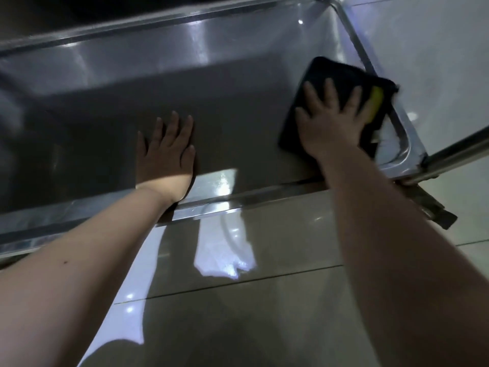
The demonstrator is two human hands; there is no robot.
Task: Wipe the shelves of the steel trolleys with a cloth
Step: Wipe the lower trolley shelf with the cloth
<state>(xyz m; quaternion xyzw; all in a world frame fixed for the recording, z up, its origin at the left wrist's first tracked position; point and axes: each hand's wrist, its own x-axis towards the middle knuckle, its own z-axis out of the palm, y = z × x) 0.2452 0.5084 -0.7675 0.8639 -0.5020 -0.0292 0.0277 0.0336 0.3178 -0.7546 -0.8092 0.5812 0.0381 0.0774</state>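
Observation:
A low steel trolley shelf (225, 83) with a raised rim fills the upper half of the view. A dark cloth (336, 72) with a yellow patch lies flat on the shelf near its right rim. My right hand (330, 123) presses down on the cloth with fingers spread. My left hand (165, 152) rests flat on the bare steel near the shelf's front edge, fingers apart, holding nothing.
A steel tube leg (455, 154) slants across the shelf's front right corner, and another tube (354, 41) runs along the right rim. Glossy floor tiles (251, 300) lie below and to the right. A higher shelf's dark underside (105, 11) hangs above.

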